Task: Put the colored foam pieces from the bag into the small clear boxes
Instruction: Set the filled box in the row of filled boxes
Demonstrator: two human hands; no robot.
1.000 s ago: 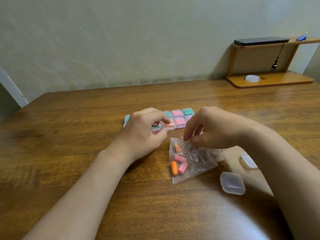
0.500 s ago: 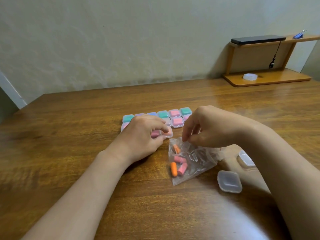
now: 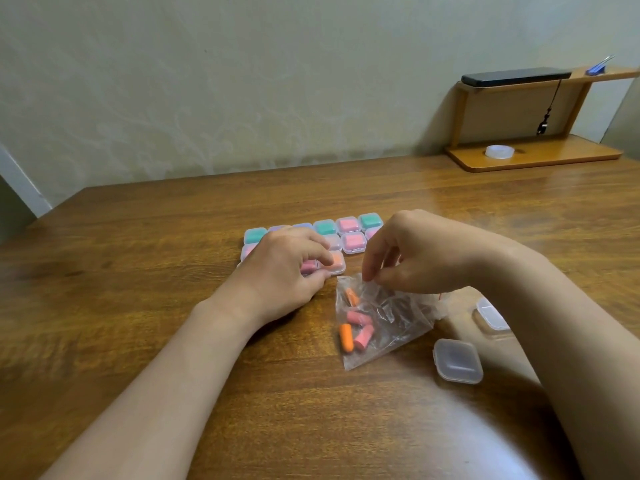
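Pinching: right hand (image 3: 426, 258) bag (image 3: 391, 323), left hand (image 3: 284, 271) box (image 3: 337, 264); orange foam piece (image 3: 346, 338) points near-far.

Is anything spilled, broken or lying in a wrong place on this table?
Nothing stands out. The foam pieces are inside the bag, pinched by the right hand. The filled boxes sit in tidy rows; the left hand holds an orange-filled box beside them. Two empty boxes lie apart.

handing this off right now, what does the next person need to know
Left grip holds an orange-filled box at the near edge of the filled boxes.
Right grip pinches the top of the bag.
Done: several rows of boxes filled.
Left: a few orange and pink foam pieces in the bag; two empty boxes lie by the right forearm.
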